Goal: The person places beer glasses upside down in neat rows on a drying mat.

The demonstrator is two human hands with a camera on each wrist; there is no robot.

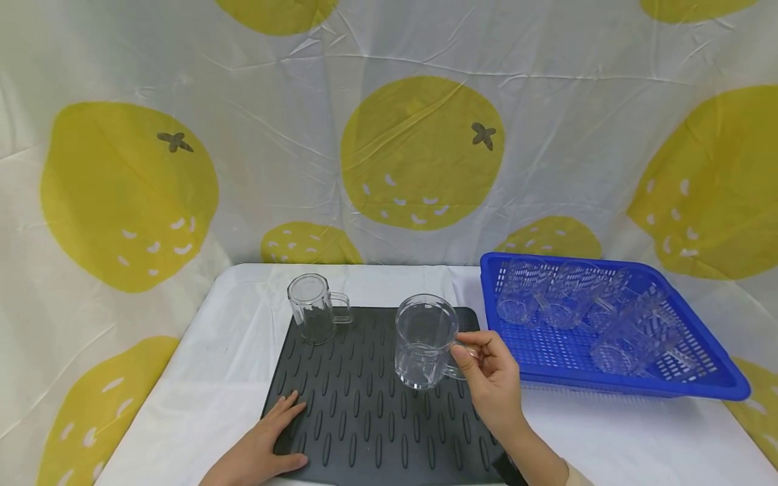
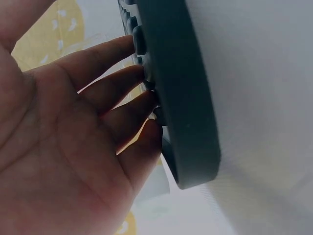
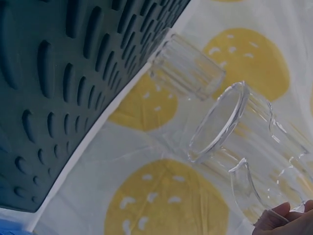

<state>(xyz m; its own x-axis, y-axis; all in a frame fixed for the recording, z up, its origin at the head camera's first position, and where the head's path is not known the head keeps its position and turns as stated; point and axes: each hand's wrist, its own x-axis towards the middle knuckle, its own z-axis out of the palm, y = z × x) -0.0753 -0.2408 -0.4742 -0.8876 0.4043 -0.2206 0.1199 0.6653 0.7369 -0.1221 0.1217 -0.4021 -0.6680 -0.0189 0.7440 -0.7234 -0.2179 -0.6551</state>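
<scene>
The dark ridged mat [image 1: 365, 405] lies beneath the fingers of the left hand [image 1: 264, 439], loosely extended over its near-left edge. Right of the right hand [image 1: 495, 378] and its fingers I see, remotely, the blue basket [image 1: 541, 347] of clear mugs [image 1: 565, 297], number hard to make out. Those fingers pinch a held mug [image 1: 425, 351] by its handle, over the mat; a standing mug [image 1: 313, 317] is beyond the left fingers.
</scene>
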